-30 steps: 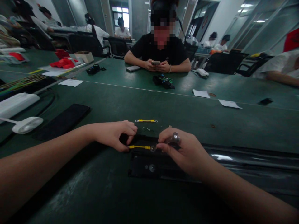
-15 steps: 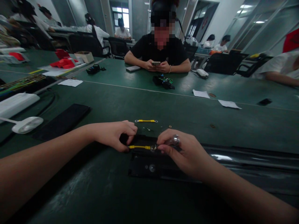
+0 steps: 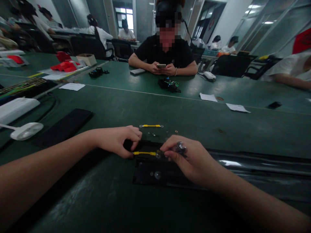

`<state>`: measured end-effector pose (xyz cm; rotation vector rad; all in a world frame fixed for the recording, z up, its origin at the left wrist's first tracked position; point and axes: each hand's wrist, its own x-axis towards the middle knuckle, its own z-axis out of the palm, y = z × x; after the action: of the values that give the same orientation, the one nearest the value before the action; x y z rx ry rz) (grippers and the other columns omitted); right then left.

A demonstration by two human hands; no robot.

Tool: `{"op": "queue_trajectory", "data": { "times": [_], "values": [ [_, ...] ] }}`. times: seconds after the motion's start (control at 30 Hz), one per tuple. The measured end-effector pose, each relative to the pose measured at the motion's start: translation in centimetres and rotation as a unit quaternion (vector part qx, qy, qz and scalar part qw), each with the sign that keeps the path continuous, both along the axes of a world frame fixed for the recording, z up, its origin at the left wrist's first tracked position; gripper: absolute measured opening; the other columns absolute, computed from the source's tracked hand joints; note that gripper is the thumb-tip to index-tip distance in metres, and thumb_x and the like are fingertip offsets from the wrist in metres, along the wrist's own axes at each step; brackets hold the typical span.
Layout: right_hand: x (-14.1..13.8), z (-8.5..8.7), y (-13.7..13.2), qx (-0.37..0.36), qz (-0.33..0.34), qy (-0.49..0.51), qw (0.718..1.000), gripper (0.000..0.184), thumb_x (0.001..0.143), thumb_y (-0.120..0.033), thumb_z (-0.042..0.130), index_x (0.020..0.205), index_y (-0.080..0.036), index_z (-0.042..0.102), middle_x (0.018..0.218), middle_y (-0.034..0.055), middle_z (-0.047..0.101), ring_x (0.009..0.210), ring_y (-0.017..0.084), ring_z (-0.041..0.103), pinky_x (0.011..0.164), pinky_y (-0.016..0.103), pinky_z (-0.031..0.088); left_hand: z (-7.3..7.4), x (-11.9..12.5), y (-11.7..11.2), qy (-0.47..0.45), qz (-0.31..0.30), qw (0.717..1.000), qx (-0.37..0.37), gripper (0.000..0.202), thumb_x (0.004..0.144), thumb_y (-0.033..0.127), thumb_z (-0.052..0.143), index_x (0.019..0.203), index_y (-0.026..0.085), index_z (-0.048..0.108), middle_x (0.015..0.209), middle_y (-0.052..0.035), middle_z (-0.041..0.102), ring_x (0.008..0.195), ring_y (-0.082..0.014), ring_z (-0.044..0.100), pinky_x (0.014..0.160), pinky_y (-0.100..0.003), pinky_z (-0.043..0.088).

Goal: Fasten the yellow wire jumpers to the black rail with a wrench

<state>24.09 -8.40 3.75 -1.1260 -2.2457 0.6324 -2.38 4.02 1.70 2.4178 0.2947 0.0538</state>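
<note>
A short yellow wire (image 3: 144, 153) with ring ends lies across a black plate (image 3: 148, 173) on the green table (image 3: 136, 103). My left hand (image 3: 119, 140) is closed and pinches the wire's left end against the plate. My right hand (image 3: 191, 160) is closed, its fingertips pinched at the wire's right ring end, with a small shiny metal part (image 3: 180, 148) held among the fingers. A round silver fastener (image 3: 157, 175) sits in the plate below the wire. A second yellow wire (image 3: 151, 126) lies loose just beyond my hands.
Small loose hardware (image 3: 155, 133) lies past the plate. A long dark strip (image 3: 257, 163) runs off to the right. A black phone (image 3: 64, 126) and white device (image 3: 24, 130) lie at left. A person (image 3: 167, 51) sits opposite holding a phone; paper slips (image 3: 208, 97) lie nearby.
My right hand's fingertips have shifted slightly left and turned at the wire's right end, and the shiny part sits lower among the fingers. My left hand has stayed put.
</note>
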Motion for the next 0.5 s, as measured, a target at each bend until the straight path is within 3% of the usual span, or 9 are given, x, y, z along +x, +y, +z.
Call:
{"op": "queue_trajectory", "data": {
  "times": [0.2,0.5],
  "values": [
    [-0.03,0.10,-0.09,0.002,0.016,-0.011,1.000,0.019,0.098,-0.011,0.049,0.098,-0.019,0.067,0.093,0.0051,0.072,0.084,0.017,0.068,0.075,0.030,0.052,0.15,-0.01,-0.05,0.009,0.002,1.000,-0.007,0.016,0.076,0.012,0.078,0.077,0.019,0.063,0.091,0.0027,0.066,0.097,-0.0193,0.058,0.097,-0.034,0.038],
    [0.01,0.28,-0.09,-0.012,0.002,0.006,1.000,0.016,0.099,-0.015,0.053,0.099,-0.018,0.068,0.090,0.0033,0.072,0.079,0.015,0.067,0.072,0.028,0.050,-0.14,-0.09,0.01,0.014,0.007,1.000,-0.002,0.016,0.077,0.016,0.078,0.077,0.019,0.062,0.090,0.0027,0.064,0.096,-0.0193,0.057,0.097,-0.035,0.036]
  ]
}}
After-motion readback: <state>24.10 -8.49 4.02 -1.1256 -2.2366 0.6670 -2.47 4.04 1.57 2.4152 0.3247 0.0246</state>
